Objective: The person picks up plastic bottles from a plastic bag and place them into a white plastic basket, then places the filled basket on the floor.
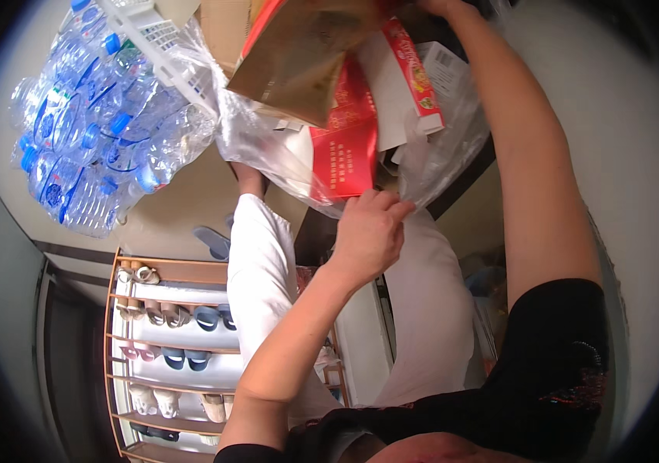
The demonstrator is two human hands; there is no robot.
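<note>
A clear plastic bag (271,156) lies open before me, holding flattened boxes and paper. My left hand (370,231) grips its near rim, by the lower end of a red paper packet (344,150) with gold writing. At the top edge, my right hand (438,4) is mostly cut off beside the bag's far side, so its fingers and any hold are hidden. A brown and red cardboard or paper piece (300,63) slants over the bag's mouth. Inside, to the right, are a red-and-white carton (413,69) and a white box (442,66) with a barcode.
To the left is a bulging bag of empty plastic bottles (92,127) with blue caps, a white plastic basket (159,52) against it. A wooden shoe rack (173,341) with shoes and slippers stands lower left. A grey slipper (212,242) lies on the floor near my leg.
</note>
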